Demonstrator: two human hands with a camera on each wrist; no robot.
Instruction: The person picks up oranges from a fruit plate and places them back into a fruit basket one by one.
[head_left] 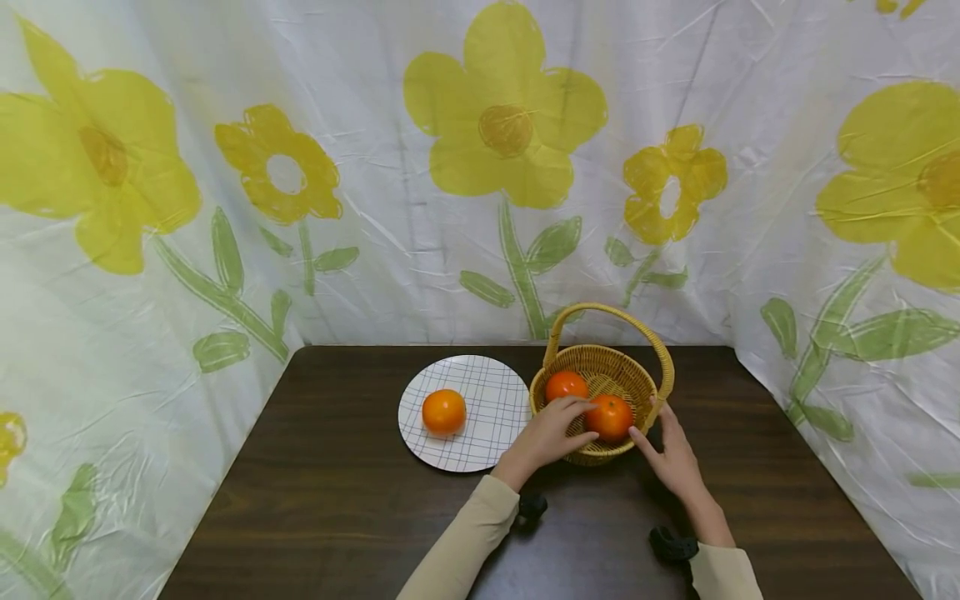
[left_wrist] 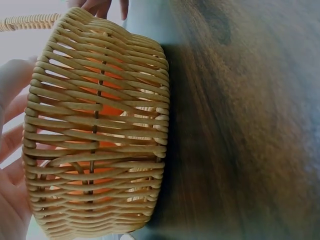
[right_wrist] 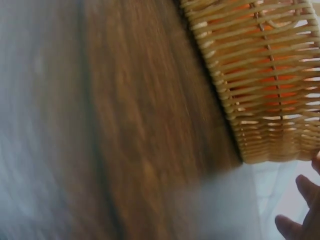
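A round wicker basket (head_left: 600, 358) with a tall arched handle stands on the dark table, holding two round orange-red fruits. One fruit (head_left: 566, 385) lies toward the back left; the other fruit (head_left: 611, 419), with a small green spot on top, is nearer the front right. My left hand (head_left: 546, 431) reaches over the basket's left front rim, its fingers and thumb spread apart at the front fruit's left side. At the basket's right side is my right hand (head_left: 675, 462), thumb by the rim and fingers near the handle's base. Its fingertips (right_wrist: 307, 190) show beyond the weave in the right wrist view.
Left of the basket is a round white plate (head_left: 491, 404) with a dark grid pattern. A single orange fruit (head_left: 444, 412) rests on it. The dark wooden table (head_left: 337, 500) reaches back to a white curtain (head_left: 375, 275) printed with yellow flowers.
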